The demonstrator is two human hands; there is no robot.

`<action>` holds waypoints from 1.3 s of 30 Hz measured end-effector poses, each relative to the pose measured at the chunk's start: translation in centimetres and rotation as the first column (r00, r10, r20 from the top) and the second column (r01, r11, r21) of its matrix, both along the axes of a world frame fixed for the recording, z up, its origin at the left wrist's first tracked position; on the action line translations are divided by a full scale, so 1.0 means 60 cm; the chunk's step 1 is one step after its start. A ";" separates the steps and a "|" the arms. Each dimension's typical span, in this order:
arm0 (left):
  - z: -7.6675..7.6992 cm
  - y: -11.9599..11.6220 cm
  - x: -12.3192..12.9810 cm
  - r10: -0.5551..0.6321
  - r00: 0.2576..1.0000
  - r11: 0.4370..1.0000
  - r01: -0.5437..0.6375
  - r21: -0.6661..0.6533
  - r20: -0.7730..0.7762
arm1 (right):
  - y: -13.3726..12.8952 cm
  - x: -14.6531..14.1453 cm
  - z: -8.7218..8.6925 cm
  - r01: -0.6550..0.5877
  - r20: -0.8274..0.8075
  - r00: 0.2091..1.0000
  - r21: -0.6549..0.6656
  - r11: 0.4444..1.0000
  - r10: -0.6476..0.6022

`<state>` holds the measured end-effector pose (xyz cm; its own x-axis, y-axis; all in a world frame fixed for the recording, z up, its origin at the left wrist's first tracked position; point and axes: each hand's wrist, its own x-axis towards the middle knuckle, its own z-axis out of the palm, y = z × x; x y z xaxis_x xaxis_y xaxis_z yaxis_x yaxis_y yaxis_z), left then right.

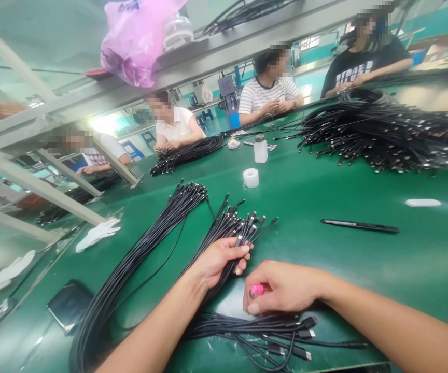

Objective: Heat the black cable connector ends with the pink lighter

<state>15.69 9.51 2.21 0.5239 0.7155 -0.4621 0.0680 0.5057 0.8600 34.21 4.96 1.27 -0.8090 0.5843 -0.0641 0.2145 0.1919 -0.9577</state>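
Over the near middle of the green worktop (pixel 422 259), our left hand (pixel 220 261) is pinching a bundle (pixel 229 220) of black cables, its grip pressing together just short of their metal ends, which are fanning out toward the far side. The bundle is hiding some fingers, so we cannot tell how many cables they are gathering.

Just to the right, our right hand (pixel 286 287) is curling around a pink-ended tool (pixel 257 290); its grip is covering nearly everything but the tip, and we are unable to make out what it is.

On the left, a long hank (pixel 146 243) of cables is bending toward us; our left forearm is hiding where it is leading, so we cannot tell whether it is joining the bundle. Nearest us, loose cables (pixel 243 326) with flat plugs are lying below the right hand, their left ends passing out of sight by the forearm.

Farther off, a white ring (pixel 251 178) and a bottle (pixel 260 149) are standing near each other, and a slim black tool (pixel 360 226) is lying to the right. A big pile (pixel 383 132) of cables is running out of view on the far right, its strands blurring together. Four people are sitting across the far side, their heads pixelated, while a pink bag (pixel 134 41) above is being cut off at the top.
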 end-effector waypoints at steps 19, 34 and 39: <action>0.007 -0.043 0.010 0.185 0.983 0.951 -0.181 0.250 0.006 | 0.073 0.040 -0.008 0.633 -0.327 0.442 -0.546 0.549 -0.835; -0.008 -0.037 0.010 0.239 0.970 0.933 -0.217 0.289 -0.044 | 0.075 0.044 -0.008 0.602 -0.350 0.477 -0.538 0.590 -0.806; -0.007 -0.039 0.009 0.233 0.971 0.934 -0.208 0.292 -0.053 | 0.073 0.044 -0.007 0.601 -0.346 0.474 -0.544 0.585 -0.809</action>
